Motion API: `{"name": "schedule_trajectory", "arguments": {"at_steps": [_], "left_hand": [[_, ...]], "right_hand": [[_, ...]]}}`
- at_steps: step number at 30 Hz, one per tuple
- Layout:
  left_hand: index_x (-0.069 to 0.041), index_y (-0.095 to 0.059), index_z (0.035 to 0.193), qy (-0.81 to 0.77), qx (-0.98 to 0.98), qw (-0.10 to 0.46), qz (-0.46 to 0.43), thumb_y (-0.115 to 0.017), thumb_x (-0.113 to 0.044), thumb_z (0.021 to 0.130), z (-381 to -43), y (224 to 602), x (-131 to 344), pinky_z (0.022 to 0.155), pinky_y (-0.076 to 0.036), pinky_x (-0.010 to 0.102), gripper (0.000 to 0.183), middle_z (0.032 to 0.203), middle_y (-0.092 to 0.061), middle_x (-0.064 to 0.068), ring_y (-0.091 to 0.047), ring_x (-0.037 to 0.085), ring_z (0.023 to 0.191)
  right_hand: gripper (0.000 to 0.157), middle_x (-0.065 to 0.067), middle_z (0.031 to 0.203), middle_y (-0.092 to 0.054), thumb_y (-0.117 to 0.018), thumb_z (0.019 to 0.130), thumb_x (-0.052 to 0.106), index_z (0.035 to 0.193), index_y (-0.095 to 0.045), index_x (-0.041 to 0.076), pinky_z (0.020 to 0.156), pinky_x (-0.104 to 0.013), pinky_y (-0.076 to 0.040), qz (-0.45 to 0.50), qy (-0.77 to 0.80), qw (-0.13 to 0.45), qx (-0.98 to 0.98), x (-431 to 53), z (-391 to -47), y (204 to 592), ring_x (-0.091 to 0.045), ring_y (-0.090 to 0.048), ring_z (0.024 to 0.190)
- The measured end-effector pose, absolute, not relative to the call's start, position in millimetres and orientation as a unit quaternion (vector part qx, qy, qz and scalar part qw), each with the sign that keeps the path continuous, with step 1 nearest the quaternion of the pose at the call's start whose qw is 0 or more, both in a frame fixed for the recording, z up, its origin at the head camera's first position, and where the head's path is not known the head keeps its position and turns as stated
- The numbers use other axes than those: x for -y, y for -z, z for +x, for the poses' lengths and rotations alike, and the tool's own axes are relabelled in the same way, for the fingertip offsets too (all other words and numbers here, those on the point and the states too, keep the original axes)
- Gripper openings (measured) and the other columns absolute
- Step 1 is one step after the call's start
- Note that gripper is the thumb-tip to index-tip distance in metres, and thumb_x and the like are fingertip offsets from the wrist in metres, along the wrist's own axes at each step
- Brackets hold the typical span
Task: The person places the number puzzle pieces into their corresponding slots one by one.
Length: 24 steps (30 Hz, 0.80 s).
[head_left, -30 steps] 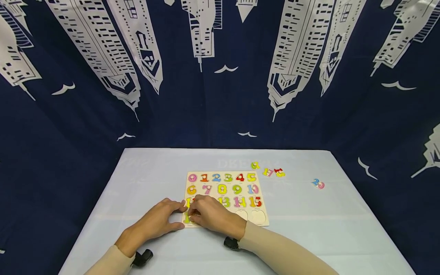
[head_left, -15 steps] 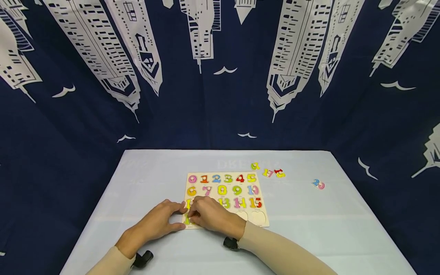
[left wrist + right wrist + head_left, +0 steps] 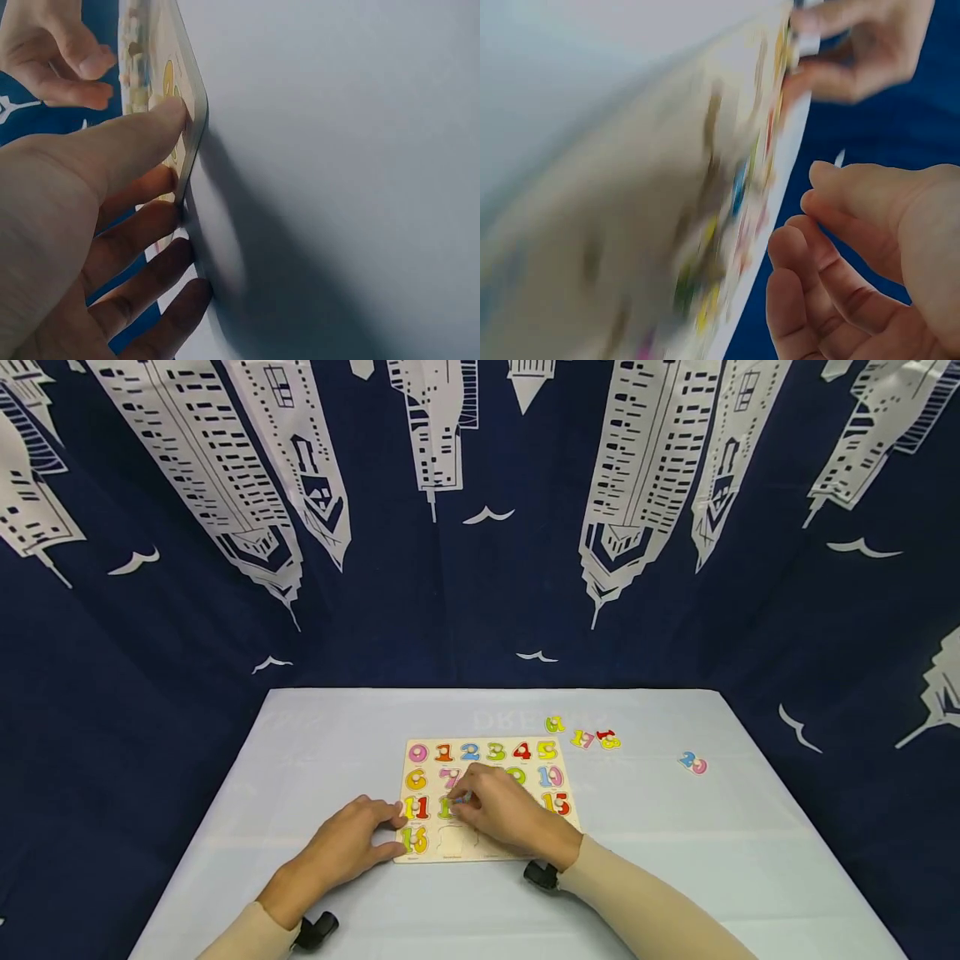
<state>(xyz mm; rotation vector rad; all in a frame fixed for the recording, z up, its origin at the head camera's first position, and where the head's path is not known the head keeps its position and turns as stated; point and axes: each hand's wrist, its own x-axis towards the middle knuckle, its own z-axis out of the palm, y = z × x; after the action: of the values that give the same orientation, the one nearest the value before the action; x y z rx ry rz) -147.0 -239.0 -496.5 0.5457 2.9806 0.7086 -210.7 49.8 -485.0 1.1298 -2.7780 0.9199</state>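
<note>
A wooden number puzzle board (image 3: 483,852) lies on the white table with rows of coloured number pieces seated in it. My left hand (image 3: 341,839) rests at the board's left edge, its thumb and fingertips touching the edge beside the 16 piece (image 3: 415,840) and the 11 piece (image 3: 416,808). Over the middle of the board hovers my right hand (image 3: 502,810), fingers loosely curved, with thumb and index finger close together. In the right wrist view, nothing shows between the fingertips of the right hand (image 3: 855,262). That hand hides several pieces; a bare recess (image 3: 457,839) shows below it.
Loose pieces lie behind the board: a yellow-green one (image 3: 554,724), a yellow and pink 17 (image 3: 582,739) and a red and yellow one (image 3: 608,740). A blue and pink 20 (image 3: 693,762) lies farther right. A navy curtain (image 3: 450,610) hangs behind the table.
The right hand has lifted from the 16 piece at the board's lower left and moved right and away, uncovering the 16 and 11 pieces. The left hand has stayed at the edge.
</note>
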Motion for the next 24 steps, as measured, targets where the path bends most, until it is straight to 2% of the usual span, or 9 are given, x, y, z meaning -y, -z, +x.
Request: {"name": "schedule_trajectory", "arguments": {"at_steps": [8,15,21,24], "left_hand": [[-0.026,-0.089,0.109,-0.228,-0.964,0.003,0.136,-0.105,-0.029,0.088,-152.9,494.5,232.3,0.101,-0.066,0.047,0.026,0.136,-0.087,0.000,-0.073,0.014,0.111],[-0.024,-0.090,0.109,-0.222,-0.966,-0.013,0.130,-0.105,-0.028,0.088,-153.3,497.7,228.5,0.094,-0.066,0.041,0.026,0.119,-0.089,-0.007,-0.068,0.007,0.101],[-0.025,-0.089,0.103,-0.222,-0.967,-0.010,0.122,-0.106,-0.027,0.085,-149.6,500.7,228.3,0.094,-0.066,0.040,0.025,0.125,-0.090,-0.002,-0.069,0.008,0.102],[-0.026,-0.089,0.101,-0.225,-0.967,-0.006,0.122,-0.108,-0.026,0.083,-149.7,499.9,227.9,0.097,-0.067,0.042,0.026,0.128,-0.090,0.000,-0.071,0.010,0.105]], "right_hand": [[0.017,-0.005,0.108,-0.082,-0.089,0.101,0.009,0.118,-0.090,0.007,0.079,-0.027,-0.063,0.255,-0.290,0.073,0.920,-119.1,-258.6,479.9,-0.015,-0.077,0.090],[0.025,-0.016,0.118,-0.083,-0.086,0.102,0.006,0.126,-0.087,0.003,0.081,-0.037,-0.059,0.153,-0.277,0.108,0.943,-186.0,-295.2,481.7,-0.023,-0.077,0.092],[0.028,-0.020,0.116,-0.077,-0.085,0.105,0.013,0.131,-0.086,0.002,0.081,-0.036,-0.053,0.080,-0.274,0.074,0.956,-219.8,-310.4,490.8,-0.025,-0.070,0.091],[0.026,-0.020,0.118,-0.079,-0.085,0.105,0.015,0.127,-0.087,0.002,0.086,-0.041,-0.056,0.070,-0.273,0.054,0.958,-229.4,-314.0,494.3,-0.028,-0.071,0.096]]}}
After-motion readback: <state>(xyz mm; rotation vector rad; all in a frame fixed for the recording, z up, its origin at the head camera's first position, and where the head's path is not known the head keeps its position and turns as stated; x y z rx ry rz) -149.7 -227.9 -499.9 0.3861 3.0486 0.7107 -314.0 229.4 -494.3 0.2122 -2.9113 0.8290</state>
